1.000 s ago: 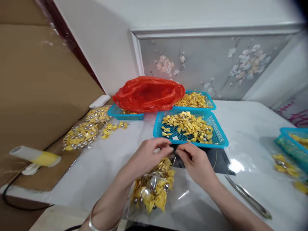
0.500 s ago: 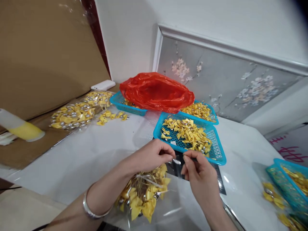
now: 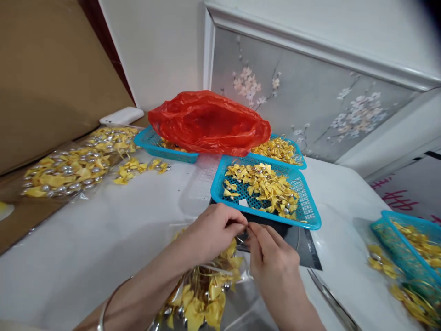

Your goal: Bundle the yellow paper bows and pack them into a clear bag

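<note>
A clear plastic bag (image 3: 203,289) filled with yellow ribbon bows and silver beads lies on the white table in front of me. My left hand (image 3: 210,234) pinches the bag's top edge with thumb and fingers. My right hand (image 3: 272,259) pinches the same edge, fingertips touching those of the left. Both hands sit just in front of a blue mesh basket (image 3: 306,209) holding loose yellow bows. A dark sheet (image 3: 306,246) lies under the basket's front edge.
A red plastic bag (image 3: 210,122) rests across two more blue baskets (image 3: 148,140) at the back. Packed bags of bows (image 3: 69,163) lie on cardboard at left. Scissors (image 3: 332,301) lie at the right front. Another blue basket (image 3: 406,243) with bows stands at far right.
The view has shifted right and closer. My two hands have drawn together on the bag's top edge, and the right hand now meets the left fingertips.
</note>
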{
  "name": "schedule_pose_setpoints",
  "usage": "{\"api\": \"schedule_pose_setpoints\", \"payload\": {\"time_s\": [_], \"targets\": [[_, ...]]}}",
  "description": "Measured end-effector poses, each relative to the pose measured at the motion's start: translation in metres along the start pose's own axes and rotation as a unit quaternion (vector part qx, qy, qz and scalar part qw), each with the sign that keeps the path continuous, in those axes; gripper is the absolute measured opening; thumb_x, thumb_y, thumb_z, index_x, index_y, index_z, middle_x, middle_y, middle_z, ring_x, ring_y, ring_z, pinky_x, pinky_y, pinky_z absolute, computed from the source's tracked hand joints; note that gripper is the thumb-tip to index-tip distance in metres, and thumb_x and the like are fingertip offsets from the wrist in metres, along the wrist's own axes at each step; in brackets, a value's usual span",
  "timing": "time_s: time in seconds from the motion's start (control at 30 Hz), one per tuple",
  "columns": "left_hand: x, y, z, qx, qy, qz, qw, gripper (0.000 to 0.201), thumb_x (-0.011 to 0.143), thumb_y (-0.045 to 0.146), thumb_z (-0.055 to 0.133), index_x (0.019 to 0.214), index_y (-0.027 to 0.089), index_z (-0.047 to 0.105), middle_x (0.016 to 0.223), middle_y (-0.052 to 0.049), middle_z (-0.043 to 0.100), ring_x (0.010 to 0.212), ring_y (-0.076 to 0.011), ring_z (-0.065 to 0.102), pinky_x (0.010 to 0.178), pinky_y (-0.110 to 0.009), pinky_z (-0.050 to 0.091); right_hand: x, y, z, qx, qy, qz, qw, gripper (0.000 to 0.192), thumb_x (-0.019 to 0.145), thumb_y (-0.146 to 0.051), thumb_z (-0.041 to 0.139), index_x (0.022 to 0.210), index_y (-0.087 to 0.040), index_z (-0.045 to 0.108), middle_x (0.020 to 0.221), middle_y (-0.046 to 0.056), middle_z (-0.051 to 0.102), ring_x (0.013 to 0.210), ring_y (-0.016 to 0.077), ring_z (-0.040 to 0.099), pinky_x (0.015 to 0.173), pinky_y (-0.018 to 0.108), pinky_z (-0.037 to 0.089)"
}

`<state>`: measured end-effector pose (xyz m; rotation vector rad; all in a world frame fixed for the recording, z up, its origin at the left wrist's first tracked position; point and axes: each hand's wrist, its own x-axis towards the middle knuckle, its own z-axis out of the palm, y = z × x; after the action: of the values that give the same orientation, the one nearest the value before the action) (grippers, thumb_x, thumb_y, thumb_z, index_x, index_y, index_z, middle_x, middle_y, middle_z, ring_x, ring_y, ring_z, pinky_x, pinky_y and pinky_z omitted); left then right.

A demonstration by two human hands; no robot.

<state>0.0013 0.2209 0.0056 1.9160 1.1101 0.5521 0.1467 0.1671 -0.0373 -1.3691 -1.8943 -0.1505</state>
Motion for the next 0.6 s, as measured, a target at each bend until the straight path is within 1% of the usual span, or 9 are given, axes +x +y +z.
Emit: {"api": "schedule_pose_setpoints", "payload": {"time_s": [0.13,0.27,0.47,0.6], "targets": [[-0.0024,0.0045,0.0031,0.025,0.017,0.003,1.0,0.028,0.079,0.011,0.048,0.076,0.02,0.075,0.075,-0.001,0.074,0.072,-0.0175,0.063,0.066,-0.028,0.042,0.0018,-0.0035,0.0014,-0.02,-0.004,-0.008,1.0,0.032,0.09,-0.01,0.036,0.091,-0.006,0.068,0.075,0.012,0.068,0.063,0.0205,0.068,0.051,0.027,0.053],[-0.005,0.0062,0.0064,0.038,0.036,-0.01,0.999,0.029,0.078,0.011,0.049,0.079,0.02,0.076,0.077,-0.003,0.075,0.071,-0.0185,0.064,0.065,-0.029,0.042,0.002,-0.0063,0.0039,-0.045,-0.018,-0.016,0.999,0.033,0.088,-0.008,0.034,0.091,-0.004,0.067,0.069,0.011,0.065,0.057,0.0219,0.066,0.045,0.029,0.05],[-0.005,0.0043,0.0081,0.03,0.054,-0.031,0.998,0.029,0.077,0.01,0.049,0.08,0.019,0.076,0.075,-0.003,0.076,0.069,-0.0185,0.064,0.063,-0.029,0.043,0.0017,-0.0062,0.0064,-0.036,-0.007,-0.016,0.999,0.03,0.092,-0.013,0.038,0.088,-0.006,0.066,0.069,0.01,0.065,0.054,0.0186,0.063,0.045,0.026,0.046],[-0.0043,0.0027,0.0075,0.015,0.049,-0.024,0.998,0.029,0.076,0.011,0.049,0.076,0.02,0.076,0.071,0.0,0.075,0.066,-0.0162,0.063,0.061,-0.027,0.043,0.0024,-0.0032,0.0066,-0.017,0.008,-0.003,1.0,0.03,0.093,-0.016,0.039,0.087,-0.007,0.067,0.068,0.009,0.065,0.053,0.0167,0.062,0.047,0.025,0.044]]}}
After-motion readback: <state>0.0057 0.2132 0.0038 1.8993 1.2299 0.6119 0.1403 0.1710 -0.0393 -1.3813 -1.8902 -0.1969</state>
